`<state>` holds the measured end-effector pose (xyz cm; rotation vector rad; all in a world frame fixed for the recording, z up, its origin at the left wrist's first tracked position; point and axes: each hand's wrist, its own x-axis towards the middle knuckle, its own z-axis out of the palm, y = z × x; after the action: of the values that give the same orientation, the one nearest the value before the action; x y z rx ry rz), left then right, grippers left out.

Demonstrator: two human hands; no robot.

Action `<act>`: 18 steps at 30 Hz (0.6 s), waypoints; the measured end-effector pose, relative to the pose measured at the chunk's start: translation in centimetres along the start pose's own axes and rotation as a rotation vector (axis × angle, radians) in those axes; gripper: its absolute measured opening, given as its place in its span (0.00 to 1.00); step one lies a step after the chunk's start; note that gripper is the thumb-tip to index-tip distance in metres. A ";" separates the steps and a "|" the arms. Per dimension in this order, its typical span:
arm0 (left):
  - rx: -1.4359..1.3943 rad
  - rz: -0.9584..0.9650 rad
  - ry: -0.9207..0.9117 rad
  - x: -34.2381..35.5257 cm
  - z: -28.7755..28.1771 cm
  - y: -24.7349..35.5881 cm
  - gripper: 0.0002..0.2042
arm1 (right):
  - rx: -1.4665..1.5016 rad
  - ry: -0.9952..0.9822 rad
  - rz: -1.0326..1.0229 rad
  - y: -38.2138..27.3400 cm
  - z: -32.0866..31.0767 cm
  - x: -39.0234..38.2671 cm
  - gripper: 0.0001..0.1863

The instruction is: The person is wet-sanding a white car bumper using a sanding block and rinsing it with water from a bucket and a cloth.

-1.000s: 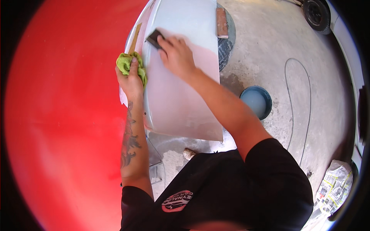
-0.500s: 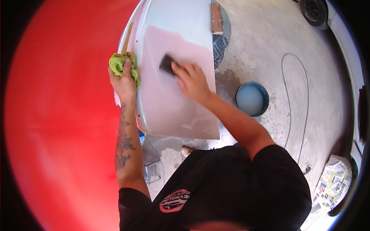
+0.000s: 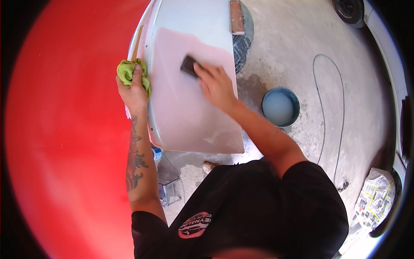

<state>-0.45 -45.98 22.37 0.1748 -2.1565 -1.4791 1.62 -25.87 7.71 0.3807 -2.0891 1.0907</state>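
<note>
A pale car panel (image 3: 189, 108), coated with a wet pinkish film on its nearer part, lies in front of me. My right hand (image 3: 217, 85) grips a black sanding block (image 3: 188, 65) and presses it on the pinkish area; motion blurs both slightly. At the panel's left edge, my left hand (image 3: 134, 93) is closed round a crumpled green cloth (image 3: 126, 72), thumb on top. That hand rests between the panel and the large red car body (image 3: 69, 121).
A blue bucket of cloudy water (image 3: 280, 108) stands on the concrete floor to the right. A reddish-brown block (image 3: 236, 17) lies at the panel's far right edge, above a tyre (image 3: 243, 54). A thin cable (image 3: 343, 103) loops over the floor. Newspaper covering (image 3: 376, 198) is at lower right.
The sanding block and my right hand have shifted slightly on the panel, the block tilting differently. The whole view has moved a little; my left hand still grips the cloth.
</note>
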 end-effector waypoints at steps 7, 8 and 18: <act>0.056 0.031 0.015 0.1 -0.4 -0.2 0.21 | 0.065 -0.073 0.105 0.3 0.1 0.3 0.24; 0.081 0.035 0.013 -0.1 -0.8 -0.2 0.21 | 0.113 -0.066 0.070 -1.2 -1.4 -3.2 0.25; 0.019 0.052 -0.023 -0.4 0.8 0.4 0.20 | -0.204 -0.051 0.178 4.5 0.3 4.6 0.28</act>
<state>-0.46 -45.05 22.36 0.1077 -2.1775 -1.4388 -4.21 -23.13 8.32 0.1264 -2.2892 0.9642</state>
